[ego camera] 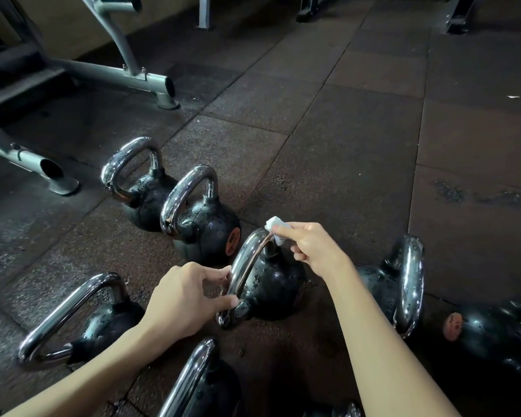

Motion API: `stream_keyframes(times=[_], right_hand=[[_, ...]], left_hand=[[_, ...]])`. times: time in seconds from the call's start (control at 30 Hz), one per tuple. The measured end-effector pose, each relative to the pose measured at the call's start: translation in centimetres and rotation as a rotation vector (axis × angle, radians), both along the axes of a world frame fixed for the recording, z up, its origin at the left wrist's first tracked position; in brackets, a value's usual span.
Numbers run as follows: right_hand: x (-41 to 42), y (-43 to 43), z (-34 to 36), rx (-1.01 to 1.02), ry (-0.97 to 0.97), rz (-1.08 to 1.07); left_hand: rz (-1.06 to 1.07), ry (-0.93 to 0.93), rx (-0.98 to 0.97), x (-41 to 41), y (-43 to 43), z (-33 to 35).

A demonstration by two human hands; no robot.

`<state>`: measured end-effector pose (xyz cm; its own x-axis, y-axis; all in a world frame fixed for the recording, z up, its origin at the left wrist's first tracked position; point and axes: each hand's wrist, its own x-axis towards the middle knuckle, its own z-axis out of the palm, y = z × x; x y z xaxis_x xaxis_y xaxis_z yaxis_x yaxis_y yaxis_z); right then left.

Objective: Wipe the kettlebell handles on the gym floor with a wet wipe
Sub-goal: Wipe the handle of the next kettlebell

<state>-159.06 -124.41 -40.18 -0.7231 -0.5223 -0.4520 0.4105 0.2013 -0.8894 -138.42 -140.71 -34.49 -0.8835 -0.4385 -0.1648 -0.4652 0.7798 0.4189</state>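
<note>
A person's right hand (313, 248) pinches a crumpled white wet wipe (276, 228) against the far top bend of the chrome handle (242, 266) of a round black kettlebell (275, 285), which stands on the dark rubber-tiled gym floor (343, 145). The left hand (184, 296) curls thumb and fingers round the handle's near end. More black kettlebells (205, 230) with chrome handles crowd around it, near a grey steel machine frame (118, 73).
</note>
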Motion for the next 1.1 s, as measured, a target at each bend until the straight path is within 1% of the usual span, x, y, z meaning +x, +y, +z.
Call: stream_keyframes(times=[0.07, 0.2, 0.27, 0.33, 0.4, 0.47, 0.57, 0.67, 0.8, 0.83, 0.9, 0.97, 1.0, 1.1], right_hand=[[0.0, -0.3, -0.2, 0.026, -0.02, 0.019], [0.3, -0.5, -0.7, 0.07, -0.121, -0.049], [0.5, -0.5, -0.3, 0.101, -0.057, -0.092], [0.6, -0.4, 0.3, 0.124, 0.072, -0.176], [0.7, 0.1, 1.1, 0.045, 0.09, -0.284], [1.1, 0.9, 2.1, -0.053, 0.038, -0.338], [1.7, 2.4, 3.1, -0.057, 0.015, -0.351], [1.7, 4.2, 3.4, -0.004, 0.006, -0.361], [1.9, 5.6, 4.0, 0.017, 0.031, -0.33], [2.1, 5.5, 4.3, 0.023, 0.042, -0.328], [2.6, 4.9, 5.1, 0.03, 0.058, -0.33], [3.3, 3.8, 6.0, -0.012, 0.065, -0.28], [3.7, 3.3, 6.3, -0.04, 0.058, -0.234], [4.9, 2.0, 7.0, -0.09, 0.034, -0.116]], left_hand=[[-0.011, 0.011, 0.016, 0.3, -0.2, -0.1], [-0.007, 0.025, 0.057, 0.4, -0.4, -0.3], [-0.011, 0.027, 0.102, -0.2, -0.6, -0.4], [-0.02, 0.035, 0.122, -1.1, -0.6, -0.3], [-0.029, 0.05, 0.122, -2.6, -0.2, 0.0], [-0.045, 0.067, 0.128, -4.6, 0.2, 0.1], [-0.07, 0.073, 0.145, -8.0, 1.1, 0.2], [-0.074, 0.075, 0.155, -10.1, 2.4, 0.3], [-0.047, 0.065, 0.153, -9.3, 1.9, 0.4], [-0.056, 0.091, 0.138, -8.8, 1.9, 0.6], [-0.117, 0.231, 0.107, -7.9, 2.1, 1.0], [-0.188, 0.396, 0.162, -7.2, 2.5, 1.8], [-0.223, 0.445, 0.189, -6.9, 2.6, 2.3], [-0.298, 0.483, 0.2, -6.2, 2.1, 3.3]])
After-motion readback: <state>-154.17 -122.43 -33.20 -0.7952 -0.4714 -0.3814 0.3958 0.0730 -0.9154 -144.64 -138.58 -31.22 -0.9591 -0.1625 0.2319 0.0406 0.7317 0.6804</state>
